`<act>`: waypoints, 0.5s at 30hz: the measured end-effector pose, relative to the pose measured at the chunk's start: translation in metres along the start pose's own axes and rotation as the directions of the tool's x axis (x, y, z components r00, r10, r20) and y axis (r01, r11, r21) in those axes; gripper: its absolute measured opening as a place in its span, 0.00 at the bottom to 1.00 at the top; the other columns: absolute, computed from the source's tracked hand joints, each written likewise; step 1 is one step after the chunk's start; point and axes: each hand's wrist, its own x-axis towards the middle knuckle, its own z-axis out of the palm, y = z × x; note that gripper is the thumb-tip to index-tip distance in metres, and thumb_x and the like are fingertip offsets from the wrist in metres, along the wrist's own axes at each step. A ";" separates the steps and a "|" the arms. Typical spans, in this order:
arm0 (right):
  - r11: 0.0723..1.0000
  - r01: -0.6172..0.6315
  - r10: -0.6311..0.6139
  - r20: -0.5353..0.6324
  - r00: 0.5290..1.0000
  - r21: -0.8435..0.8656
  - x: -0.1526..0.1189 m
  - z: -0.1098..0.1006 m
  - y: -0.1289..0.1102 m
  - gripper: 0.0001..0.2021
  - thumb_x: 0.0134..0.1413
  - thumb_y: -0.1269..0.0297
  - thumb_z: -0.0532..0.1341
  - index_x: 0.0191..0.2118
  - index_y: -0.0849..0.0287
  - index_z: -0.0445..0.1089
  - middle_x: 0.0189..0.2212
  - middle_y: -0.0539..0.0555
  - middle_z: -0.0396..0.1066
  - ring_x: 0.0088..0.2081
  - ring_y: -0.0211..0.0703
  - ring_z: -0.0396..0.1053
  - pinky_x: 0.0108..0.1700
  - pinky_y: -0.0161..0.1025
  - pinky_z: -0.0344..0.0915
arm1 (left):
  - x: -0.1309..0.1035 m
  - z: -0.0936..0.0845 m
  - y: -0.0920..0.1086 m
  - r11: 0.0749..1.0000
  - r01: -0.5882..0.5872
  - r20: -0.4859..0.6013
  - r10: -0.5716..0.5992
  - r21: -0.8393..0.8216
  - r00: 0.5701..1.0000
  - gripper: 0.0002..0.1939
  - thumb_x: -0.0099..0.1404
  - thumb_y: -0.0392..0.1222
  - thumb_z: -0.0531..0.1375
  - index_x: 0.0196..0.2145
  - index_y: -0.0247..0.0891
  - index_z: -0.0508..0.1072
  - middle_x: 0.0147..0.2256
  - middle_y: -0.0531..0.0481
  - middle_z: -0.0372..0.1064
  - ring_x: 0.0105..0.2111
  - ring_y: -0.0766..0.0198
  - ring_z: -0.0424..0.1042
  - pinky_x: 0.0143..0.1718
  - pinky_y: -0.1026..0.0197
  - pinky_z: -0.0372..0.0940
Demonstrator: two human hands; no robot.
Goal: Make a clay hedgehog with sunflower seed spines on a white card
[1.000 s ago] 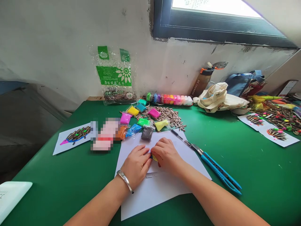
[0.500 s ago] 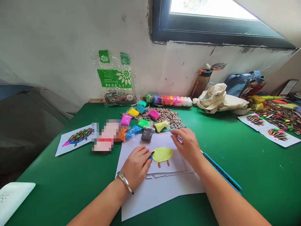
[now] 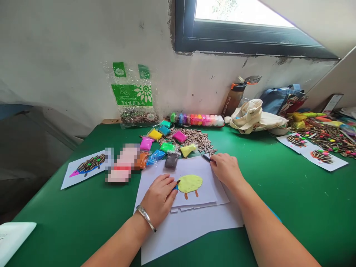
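Note:
My left hand (image 3: 160, 194) lies on a white paper sheet (image 3: 164, 239), fingers stretched out and close together. Its fingertips reach the blue end (image 3: 175, 187) of a flat clay animal, partly covering it. The animal has a yellow-green oval body (image 3: 190, 183) and two brown legs (image 3: 191, 195), on a smaller sheet (image 3: 207, 199) over the large one. Beyond the sheets' upper right corner, my right hand (image 3: 226, 168) is closed on a slim dark pen-like stick (image 3: 206, 158). Most of the stick's length is hidden by the hand.
Clay packets (image 3: 171, 160) and a heap of sunflower seeds (image 3: 198, 138) lie beyond the paper. A finished seed hedgehog card (image 3: 80, 174) is at left, more cards (image 3: 319, 157) at right. A bottle (image 3: 233, 100) and cloth bag (image 3: 247, 115) stand by the wall.
My right hand has shifted slightly right, and the dark stick shows more. My right forearm now covers most of the blue-and-black tool beside the paper. My left hand stays by the clay animal.

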 end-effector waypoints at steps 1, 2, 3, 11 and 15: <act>1.000 -0.017 0.017 0.005 1.000 -0.009 0.000 -0.001 0.004 0.10 0.58 0.66 0.52 0.36 0.54 0.72 0.35 0.54 0.71 0.40 0.46 0.64 0.36 0.40 0.49 | 0.000 0.000 0.000 1.000 -0.001 -0.002 0.001 0.000 1.000 0.13 0.64 0.37 0.54 0.43 0.34 0.75 0.42 0.41 0.74 0.48 0.51 0.69 0.49 0.45 0.68; 0.999 -0.040 0.041 0.014 0.999 -0.019 0.000 -0.001 0.008 0.11 0.58 0.66 0.52 0.36 0.54 0.72 0.35 0.55 0.71 0.40 0.46 0.64 0.35 0.40 0.49 | 0.000 0.000 0.000 1.000 -0.003 -0.006 0.003 -0.001 1.000 0.13 0.64 0.37 0.54 0.43 0.34 0.75 0.42 0.42 0.74 0.47 0.52 0.69 0.49 0.45 0.68; 0.997 -0.068 0.069 0.026 0.997 -0.030 0.000 -0.002 0.012 0.11 0.57 0.67 0.52 0.36 0.54 0.72 0.35 0.55 0.71 0.39 0.47 0.64 0.35 0.40 0.49 | 0.001 -0.001 0.001 1.000 -0.006 -0.010 0.006 -0.001 1.000 0.13 0.64 0.37 0.54 0.43 0.35 0.75 0.42 0.42 0.74 0.47 0.52 0.69 0.49 0.45 0.68; 0.993 -0.119 0.120 -0.041 0.992 0.012 0.003 -0.012 0.005 0.14 0.55 0.64 0.55 0.46 0.52 0.70 0.41 0.57 0.70 0.43 0.50 0.64 0.37 0.40 0.53 | 0.001 -0.002 0.001 1.000 -0.011 0.013 0.011 0.015 1.000 0.13 0.63 0.37 0.54 0.43 0.35 0.75 0.42 0.42 0.74 0.48 0.52 0.69 0.49 0.46 0.68; 0.992 0.070 -0.061 -0.089 0.994 0.104 0.023 -0.016 -0.030 0.18 0.55 0.66 0.56 0.53 0.53 0.64 0.43 0.57 0.69 0.44 0.47 0.64 0.39 0.39 0.54 | 0.000 -0.001 0.000 1.000 -0.008 0.030 0.007 0.014 1.000 0.14 0.64 0.37 0.54 0.43 0.33 0.75 0.43 0.41 0.74 0.48 0.50 0.68 0.49 0.44 0.68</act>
